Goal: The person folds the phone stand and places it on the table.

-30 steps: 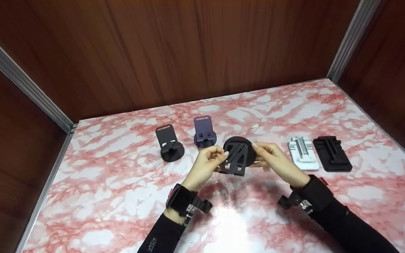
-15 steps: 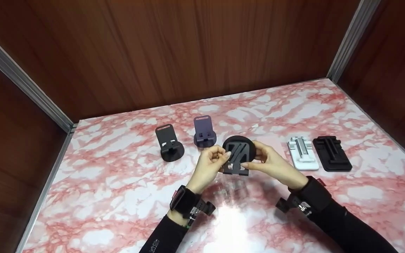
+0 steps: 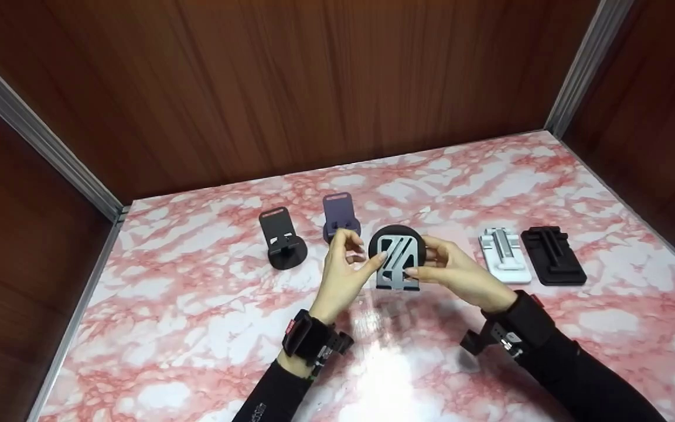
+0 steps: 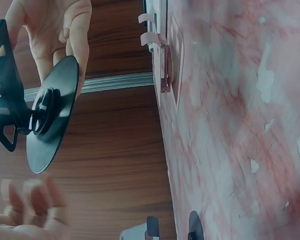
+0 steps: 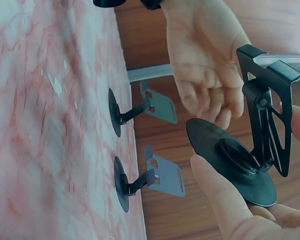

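Tabletop: spreading in pink-and-white marbling, reflecting glare.
Walls: rising in brown wood grain, metal strips edging corners.
Held stand: hanging above the tabletop.
Right hand: gripping it.
Left hand: hanging loose beside it, released.

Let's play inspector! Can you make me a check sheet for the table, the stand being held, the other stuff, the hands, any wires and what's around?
Surface: table, red-and-white marbled.
Job's things: held stand, dark round base, off the table.
Clutter: dark grey stand and purple stand, set up; pink stand, white stand and black stand, folded low.
Hands: right hand grips the held stand; left hand has its fingers off the base, and whether its thumb touches is unclear.
Cables: nothing seen.
Surroundings: wooden panels with metal strips in the corners.
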`<state>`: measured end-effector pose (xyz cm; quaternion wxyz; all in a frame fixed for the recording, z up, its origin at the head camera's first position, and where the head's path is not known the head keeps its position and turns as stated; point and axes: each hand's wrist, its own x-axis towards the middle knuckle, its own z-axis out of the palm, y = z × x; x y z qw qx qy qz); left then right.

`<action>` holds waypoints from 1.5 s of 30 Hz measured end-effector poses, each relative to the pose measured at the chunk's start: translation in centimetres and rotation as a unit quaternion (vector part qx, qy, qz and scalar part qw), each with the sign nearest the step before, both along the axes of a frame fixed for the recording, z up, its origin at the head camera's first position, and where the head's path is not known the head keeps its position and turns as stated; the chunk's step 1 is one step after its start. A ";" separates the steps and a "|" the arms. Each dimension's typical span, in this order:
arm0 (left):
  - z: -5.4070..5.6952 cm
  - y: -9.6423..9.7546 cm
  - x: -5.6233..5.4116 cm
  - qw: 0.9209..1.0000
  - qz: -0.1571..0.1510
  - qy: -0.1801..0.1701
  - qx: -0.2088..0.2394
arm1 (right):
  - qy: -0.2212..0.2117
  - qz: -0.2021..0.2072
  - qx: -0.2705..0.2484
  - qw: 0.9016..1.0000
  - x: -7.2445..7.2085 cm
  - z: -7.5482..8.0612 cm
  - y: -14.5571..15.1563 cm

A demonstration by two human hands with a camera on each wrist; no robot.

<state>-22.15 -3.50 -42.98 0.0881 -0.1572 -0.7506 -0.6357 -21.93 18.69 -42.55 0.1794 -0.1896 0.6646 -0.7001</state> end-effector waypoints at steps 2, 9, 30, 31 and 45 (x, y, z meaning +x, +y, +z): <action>0.0 0.0 -0.1 1.000 -0.011 -0.020 0.006 | -0.010 0.001 -0.010 1.000 0.0 0.0 0.1; 0.0 0.0 -0.2 0.991 -0.071 -0.104 0.042 | -0.033 0.008 -0.049 0.998 0.0 0.1 0.2; -0.1 0.1 -0.3 0.981 -0.096 -0.134 0.097 | -0.033 0.004 -0.051 0.998 0.1 0.0 0.3; -0.1 0.1 -0.3 0.982 -0.097 -0.133 0.097 | -0.032 0.005 -0.051 0.998 0.0 0.0 0.3; 0.0 0.0 -0.2 0.981 -0.104 -0.133 0.099 | -0.031 0.009 -0.053 0.998 -0.1 -0.3 0.1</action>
